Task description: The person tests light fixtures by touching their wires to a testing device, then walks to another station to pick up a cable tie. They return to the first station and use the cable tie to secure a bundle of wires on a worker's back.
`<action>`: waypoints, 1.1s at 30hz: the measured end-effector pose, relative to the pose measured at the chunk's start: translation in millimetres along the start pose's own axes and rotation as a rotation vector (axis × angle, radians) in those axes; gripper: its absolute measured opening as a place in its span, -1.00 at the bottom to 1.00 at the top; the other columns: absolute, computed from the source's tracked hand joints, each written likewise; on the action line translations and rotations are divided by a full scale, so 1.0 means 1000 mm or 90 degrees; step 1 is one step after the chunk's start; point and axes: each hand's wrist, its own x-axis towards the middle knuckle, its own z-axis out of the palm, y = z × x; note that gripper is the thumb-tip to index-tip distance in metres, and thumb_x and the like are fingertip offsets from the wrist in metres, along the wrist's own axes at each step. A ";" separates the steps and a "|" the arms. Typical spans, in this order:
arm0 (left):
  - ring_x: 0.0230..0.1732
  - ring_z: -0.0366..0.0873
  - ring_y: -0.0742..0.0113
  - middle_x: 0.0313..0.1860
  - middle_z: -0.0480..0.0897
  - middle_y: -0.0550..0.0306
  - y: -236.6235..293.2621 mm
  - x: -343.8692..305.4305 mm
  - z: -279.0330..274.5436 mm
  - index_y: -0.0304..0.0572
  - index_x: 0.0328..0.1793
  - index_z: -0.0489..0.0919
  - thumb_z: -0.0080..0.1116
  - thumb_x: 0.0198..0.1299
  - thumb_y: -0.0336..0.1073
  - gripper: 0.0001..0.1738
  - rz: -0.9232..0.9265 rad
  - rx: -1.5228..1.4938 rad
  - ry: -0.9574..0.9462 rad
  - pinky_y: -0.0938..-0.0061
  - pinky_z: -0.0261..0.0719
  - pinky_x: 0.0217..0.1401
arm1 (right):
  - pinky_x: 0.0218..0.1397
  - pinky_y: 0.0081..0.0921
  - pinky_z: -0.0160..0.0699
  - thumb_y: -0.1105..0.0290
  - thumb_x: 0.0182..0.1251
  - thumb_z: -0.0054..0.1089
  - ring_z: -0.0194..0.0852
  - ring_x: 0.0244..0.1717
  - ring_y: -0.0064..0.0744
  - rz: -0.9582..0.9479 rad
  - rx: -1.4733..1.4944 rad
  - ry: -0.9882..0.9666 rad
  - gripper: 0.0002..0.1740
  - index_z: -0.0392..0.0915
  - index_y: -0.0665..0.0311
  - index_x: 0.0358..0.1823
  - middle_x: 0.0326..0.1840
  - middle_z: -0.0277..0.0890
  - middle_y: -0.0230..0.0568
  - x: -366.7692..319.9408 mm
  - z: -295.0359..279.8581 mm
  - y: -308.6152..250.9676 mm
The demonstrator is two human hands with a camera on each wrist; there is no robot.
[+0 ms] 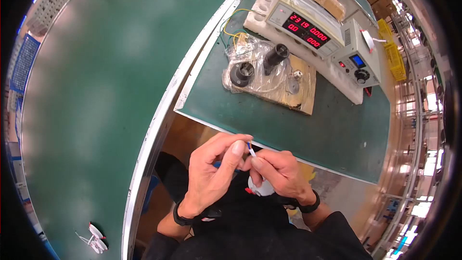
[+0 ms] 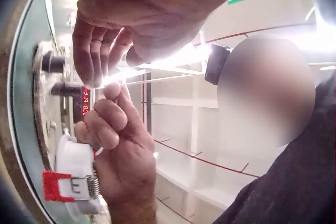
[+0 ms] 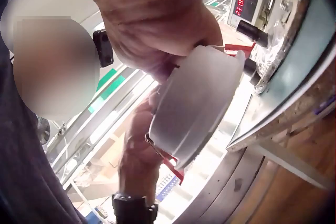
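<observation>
A white cable [image 1: 252, 152] with blue and brown cores at its end is held between my two hands. My right hand [image 1: 284, 171] pinches the white sheath between thumb and forefinger. At the cores' ends, my left hand [image 1: 211, 166] has its thumb and forefinger on the thin wires. Below the right hand hangs a white round downlight [image 1: 261, 187], partly hidden by its fingers in the head view. The right wrist view shows its smooth white housing [image 3: 197, 100] and red-sleeved spring clips [image 3: 173, 170]. In the left wrist view, a coiled spring [image 2: 93, 184] sits at its side.
Ahead on the green bench [image 1: 346, 139] stand a power meter [image 1: 305, 29] with red digits and a dial box [image 1: 358, 60]. A board [image 1: 301, 96] carries black cylinders [image 1: 275, 58]. More white downlights [image 1: 97, 240] lie on the left table [image 1: 96, 115].
</observation>
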 end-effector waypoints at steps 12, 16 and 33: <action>-0.55 0.53 0.55 -0.48 0.65 0.20 -0.031 -0.090 0.032 -0.32 -0.24 0.69 0.09 0.54 -0.17 -0.63 -0.050 -0.144 -0.094 0.63 0.48 -0.45 | -0.49 -0.64 0.25 0.25 0.65 0.00 0.25 -0.57 -0.72 -0.079 -0.039 0.004 -0.66 0.67 0.34 -0.11 -0.61 0.33 -0.50 -0.108 0.012 0.052; -0.55 0.46 0.67 -0.51 0.59 0.31 -0.044 -0.116 0.052 -0.28 -0.26 0.66 0.15 0.52 -0.19 -0.68 0.041 -0.162 -0.028 0.68 0.41 -0.52 | -0.50 -0.66 0.19 0.24 0.66 -0.02 0.21 -0.58 -0.74 -0.108 -0.021 0.047 -0.65 0.67 0.34 -0.14 -0.62 0.31 -0.52 -0.133 0.020 0.057; 0.04 0.68 0.14 0.10 0.63 0.08 -0.111 -0.048 0.082 -0.32 0.44 0.41 0.05 0.53 -0.20 -0.52 0.092 -0.054 -0.331 0.32 0.60 0.16 | -0.44 -0.64 0.44 0.25 0.65 -0.03 0.42 -0.57 -0.64 -0.108 0.167 0.286 -0.64 0.63 0.43 0.00 -0.55 0.50 -0.36 -0.088 -0.039 0.061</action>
